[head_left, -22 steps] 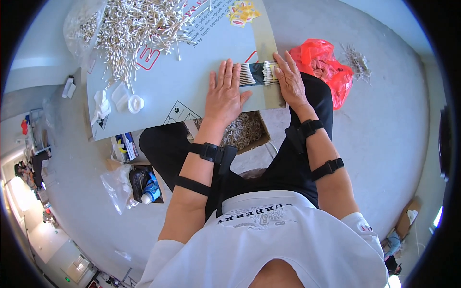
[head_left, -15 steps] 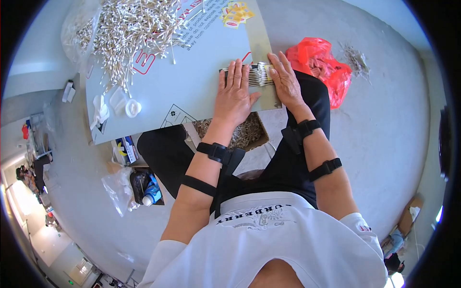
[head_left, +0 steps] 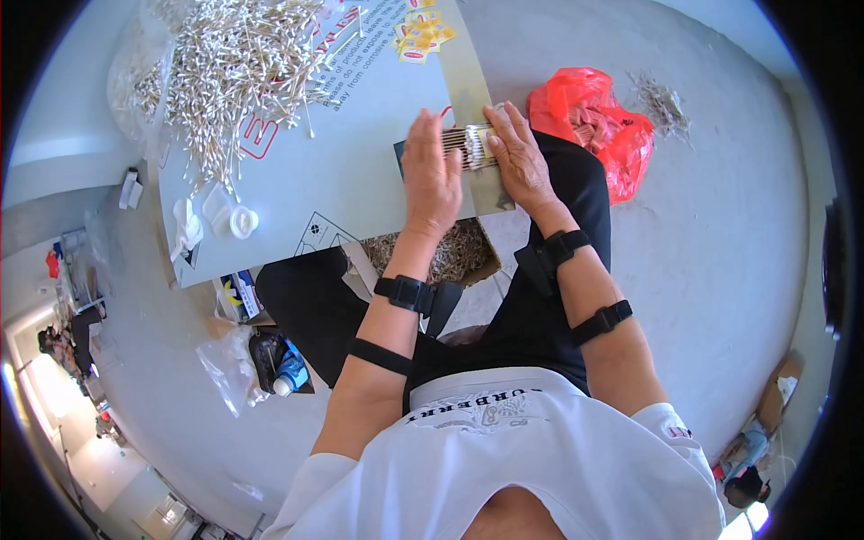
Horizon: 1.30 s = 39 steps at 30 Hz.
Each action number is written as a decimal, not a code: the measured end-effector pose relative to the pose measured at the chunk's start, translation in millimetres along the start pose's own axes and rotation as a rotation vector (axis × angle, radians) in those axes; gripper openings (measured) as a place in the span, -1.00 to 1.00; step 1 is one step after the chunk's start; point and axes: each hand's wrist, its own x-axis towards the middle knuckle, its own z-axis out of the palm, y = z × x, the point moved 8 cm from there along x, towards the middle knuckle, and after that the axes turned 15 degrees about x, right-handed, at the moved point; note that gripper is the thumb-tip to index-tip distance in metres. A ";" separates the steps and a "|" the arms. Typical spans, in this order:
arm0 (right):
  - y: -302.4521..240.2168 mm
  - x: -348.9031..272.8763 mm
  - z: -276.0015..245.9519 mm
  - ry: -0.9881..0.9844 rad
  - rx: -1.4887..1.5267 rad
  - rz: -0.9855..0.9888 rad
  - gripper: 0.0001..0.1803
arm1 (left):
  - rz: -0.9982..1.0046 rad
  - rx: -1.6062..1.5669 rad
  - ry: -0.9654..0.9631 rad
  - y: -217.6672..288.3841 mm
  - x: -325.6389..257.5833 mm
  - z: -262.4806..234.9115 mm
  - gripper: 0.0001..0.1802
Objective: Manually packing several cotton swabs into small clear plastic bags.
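Near the right edge of the tabletop lies a row of cotton swabs (head_left: 476, 147) side by side, their white tips in a band. My left hand (head_left: 433, 180) is turned on edge at the left end of the row, its fingers stretched upward and holding nothing. Beside it the corner of a dark flat piece (head_left: 400, 158) shows from under the swabs. My right hand (head_left: 524, 165) lies with fingers extended along the right end of the row, hiding part of it. A yellowish patch shows by its fingertips.
A large heap of loose cotton swabs (head_left: 243, 72) spills from a clear bag at the far left. Small yellow labels (head_left: 423, 38) lie at the back of the table (head_left: 360, 171). White plastic pieces (head_left: 187, 225) sit front left. A red bag (head_left: 634, 144) and a box of swabs (head_left: 459, 255) are lower down.
My left hand has lifted from lying flat on the swabs and turned onto its edge, uncovering more of the row's left part. My right hand stays by the right end.
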 end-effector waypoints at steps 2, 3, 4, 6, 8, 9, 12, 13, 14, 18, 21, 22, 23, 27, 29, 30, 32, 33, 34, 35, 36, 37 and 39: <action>-0.9 -0.2 1.9 -0.017 -0.018 0.026 -0.53 | -0.111 -0.111 0.009 -10.0 4.2 1.9 -0.47; -0.9 -0.5 1.9 -0.014 -0.010 0.030 -0.53 | -0.224 -0.224 0.018 -19.1 5.1 4.6 -0.51; -1.0 -0.9 2.0 -0.012 -0.001 0.033 -0.53 | -0.172 -0.245 0.059 -13.0 8.6 5.5 -0.56; -2.9 -1.4 0.9 0.013 0.015 0.014 -0.54 | -0.194 -0.318 0.050 -2.9 5.6 15.9 -0.57; -4.2 -1.9 0.1 0.038 0.031 -0.005 -0.54 | -0.217 -0.390 0.098 -1.8 5.9 17.7 -0.58; -3.3 -2.2 -0.9 0.036 0.053 0.012 -0.54 | -0.215 -0.393 0.095 -0.6 6.4 18.3 -0.58; -0.9 1.2 -9.8 0.137 0.125 -0.035 -0.55 | -0.333 -0.464 0.200 -26.5 4.4 9.8 -0.55; -2.7 2.5 -18.0 0.237 0.174 -0.098 -0.54 | -0.332 -0.463 0.200 -32.3 8.6 8.3 -0.55; -0.1 7.4 -18.3 0.238 0.176 -0.099 -0.54 | -0.343 -0.525 0.188 -38.2 12.0 9.1 -0.54; 63.7 15.4 -16.4 0.422 0.946 0.453 -0.67 | -0.359 -0.542 0.128 -34.3 12.2 17.9 -0.50; 78.0 10.9 8.0 0.380 1.176 0.639 -0.72 | -0.350 -0.547 0.108 -26.7 14.4 22.2 -0.49; 78.2 10.7 9.0 0.397 1.166 0.628 -0.70 | -0.342 -0.555 0.113 -24.8 14.8 22.2 -0.49; 78.5 10.5 9.0 0.415 1.154 0.617 -0.68 | -0.343 -0.551 0.114 -22.7 14.3 22.9 -0.49; 74.9 10.6 6.5 0.385 1.060 0.568 -0.66 | -0.390 -0.697 0.151 -16.3 13.1 25.7 -0.48; 73.9 10.6 1.7 0.409 0.961 0.517 -0.63 | -0.420 -0.723 0.162 -12.7 13.2 30.1 -0.48; 72.2 10.3 2.6 0.407 0.963 0.518 -0.63 | -0.431 -0.768 0.166 -9.0 13.2 32.9 -0.44; 64.4 13.0 1.9 0.377 0.945 0.448 -0.62 | -0.487 -0.914 0.195 -3.5 13.7 40.9 -0.41; 70.0 13.2 1.5 0.380 0.942 0.446 -0.62 | -0.486 -0.918 0.194 1.8 15.9 45.4 -0.41; 70.3 16.2 -4.5 0.390 0.821 0.361 -0.63 | -0.528 -0.993 0.232 3.2 16.1 49.9 -0.43; 69.5 18.1 -10.7 0.398 0.699 0.277 -0.63 | -0.571 -1.068 0.272 2.9 15.7 52.9 -0.45; 68.2 19.0 -10.0 0.391 0.700 0.275 -0.63 | -0.572 -1.065 0.278 1.2 16.2 52.6 -0.45; 64.2 19.9 -11.3 0.391 0.652 0.246 -0.65 | -0.599 -1.138 0.291 -1.8 15.7 54.1 -0.48; 56.0 21.7 -10.1 0.375 0.610 0.209 -0.66 | -0.625 -1.202 0.322 -7.3 14.3 54.1 -0.51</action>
